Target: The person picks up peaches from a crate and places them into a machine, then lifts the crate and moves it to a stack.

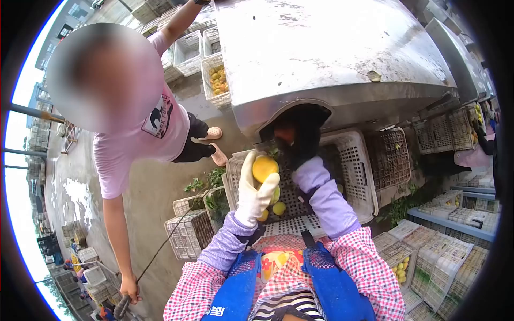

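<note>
My left hand (252, 195), in a white glove, is closed around a yellow-orange citrus fruit (265, 169), held above a pale plastic crate (360, 166). A few yellow-green fruits (279, 208) lie in that crate below the hand. My right hand (306, 140), in a dark glove, reaches up to the shadowed opening in the side of a metal machine (278, 101). Beside it, inside the opening, something orange shows. The dark glove blends into the shadow, so its fingers cannot be made out.
A person in a pink shirt (128, 155) stands at the left, one arm stretched toward the machine, the other hand (130, 289) holding a dark cord. Crates (217, 80) with fruit stand behind. Stacked crates (439, 273) are at right, and a small crate (184, 235) at left.
</note>
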Demonstrator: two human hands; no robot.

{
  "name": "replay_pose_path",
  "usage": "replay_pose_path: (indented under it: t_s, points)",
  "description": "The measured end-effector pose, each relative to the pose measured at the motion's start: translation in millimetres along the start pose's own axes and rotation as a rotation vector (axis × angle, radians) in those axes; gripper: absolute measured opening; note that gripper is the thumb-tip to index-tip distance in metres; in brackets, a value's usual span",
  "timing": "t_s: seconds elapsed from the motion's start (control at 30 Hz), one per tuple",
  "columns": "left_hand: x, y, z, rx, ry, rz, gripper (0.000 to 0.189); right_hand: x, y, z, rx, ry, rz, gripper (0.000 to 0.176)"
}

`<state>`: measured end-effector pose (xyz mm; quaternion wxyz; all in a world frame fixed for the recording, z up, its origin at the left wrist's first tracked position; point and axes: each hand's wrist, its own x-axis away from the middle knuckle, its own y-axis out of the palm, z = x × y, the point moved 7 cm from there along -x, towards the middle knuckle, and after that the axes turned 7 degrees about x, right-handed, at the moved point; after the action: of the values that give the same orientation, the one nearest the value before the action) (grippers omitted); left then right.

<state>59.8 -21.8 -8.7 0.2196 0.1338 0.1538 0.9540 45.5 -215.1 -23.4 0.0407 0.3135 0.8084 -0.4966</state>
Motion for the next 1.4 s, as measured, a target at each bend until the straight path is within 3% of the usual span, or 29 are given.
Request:
replay_pose_path:
  t_s: [0.1, 0.13, 0.17, 0.27, 0.37, 0.4, 0.5, 0.53, 0.63, 0.67, 0.77, 1.0, 1.1, 1.17, 1.23, 1.27, 1.37, 1.4]
  points:
    - [1, 0, 3, -0.171, 0.116, -0.015, 0.087, -2, 11, 3, 0.091, 0.224, -0.487, 0.093]
    - [5, 6, 8, -0.062, -0.001, 0.028, 0.085, -5, 8, 1, 0.08, 0.257, -0.549, 0.093]
    - [2, 5, 16, -0.29, 0.156, 0.02, 0.084, -9, 2, -1, 0.057, 0.286, -0.593, 0.092]
    - [0, 7, 36, -0.865, 0.551, 0.02, 0.079, -15, -33, -28, -0.206, 0.22, -0.373, 0.091]
    - [3, 10, 32, -0.961, 0.772, 0.006, 0.084, 31, -27, -53, -0.673, 0.13, -0.374, 0.087]
    - [7, 18, 40, -0.957, 0.793, -0.022, 0.085, 48, -23, -58, -0.829, 0.125, -0.394, 0.086]
    - [12, 26, 45, -0.931, 0.72, -0.155, 0.083, 64, -13, -44, -1.229, 0.388, -0.389, 0.084]
    - [10, 19, 37, -0.771, 0.412, -0.122, 0.084, 63, -11, -41, -1.318, 0.377, -0.428, 0.085]
    - [8, 12, 30, -0.812, 0.444, -0.129, 0.08, 62, -19, -34, -1.22, 0.294, -0.451, 0.083]
    - [10, 17, 36, -0.762, 0.56, -0.149, 0.074, 62, -21, -34, -1.187, 0.271, -0.459, 0.083]
    - [9, 23, 40, -0.83, 0.646, -0.13, 0.07, 60, -26, -33, -1.071, 0.215, -0.25, 0.081]
    - [2, 34, 57, -0.784, 0.711, -0.141, 0.071, 42, -44, -33, -0.945, 0.192, -0.281, 0.085]
    - [5, 36, 60, -0.773, 0.901, -0.134, 0.057, 46, -40, -22, -0.995, 0.215, -0.317, 0.087]
    - [-13, 24, 45, -0.344, 0.274, -0.147, 0.047, 44, -39, -16, -1.141, 0.24, -0.282, 0.086]
    - [-13, 25, 28, -0.096, 0.003, -0.148, 0.042, 49, -29, -20, -1.254, 0.27, -0.207, 0.083]
    - [-13, 28, 22, -0.067, 0.043, -0.146, 0.041, 50, -27, -22, -1.31, 0.284, -0.17, 0.082]
    - [-9, 25, 20, 0.004, 0.022, -0.122, 0.042, 46, -55, -35, -0.489, -0.001, -0.135, 0.08]
    - [-9, 23, 21, 0.009, 0.013, -0.108, 0.042, 43, -61, -39, -0.469, -0.014, -0.113, 0.081]
